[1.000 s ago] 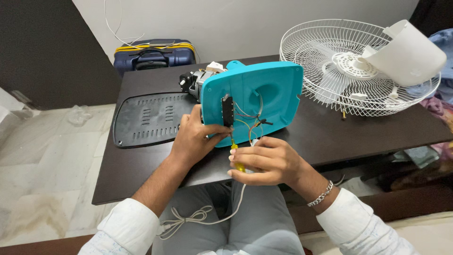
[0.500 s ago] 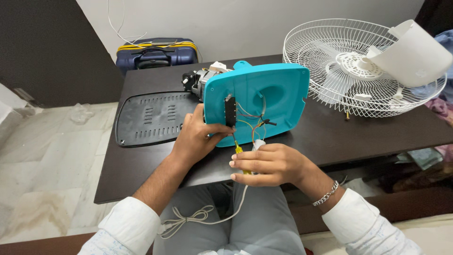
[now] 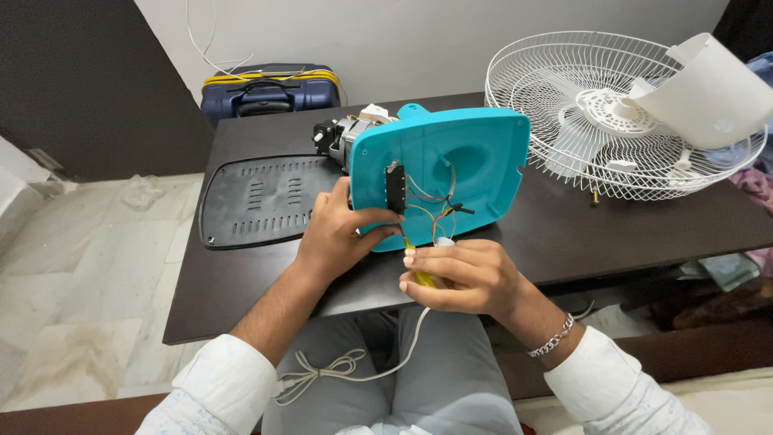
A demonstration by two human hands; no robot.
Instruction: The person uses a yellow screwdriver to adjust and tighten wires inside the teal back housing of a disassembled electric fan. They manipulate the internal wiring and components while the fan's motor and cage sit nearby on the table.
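Teal fan housing [image 3: 451, 161] at frame centre, upright on dark table [image 3: 564, 234] edge. Left hand [image 3: 342, 234] clamped on lower-left rim, thumb by black switch [image 3: 394, 188]. Right hand [image 3: 463, 278] closed round yellow-handled tool [image 3: 420, 279] below — loose wires [image 3: 435, 213] just above. Prob. rigid plastic, back-heavy w/ motor [image 3: 342, 137]; grip rim, not wires.

The near edge of the dark tabletop [image 3: 241, 298] is blocked at its middle by the upright teal housing [image 3: 451, 169], with the left hand [image 3: 342, 234] on its left rim and the right hand [image 3: 463, 278] just below it. Left of them, the black vented panel [image 3: 266, 201] lies flat, low enough to pass over. The near left corner is bare. The white fan guard [image 3: 612, 121] and white blade [image 3: 708, 93] fill the far right corner. Between housing and guard a bare strip runs to the near right edge.
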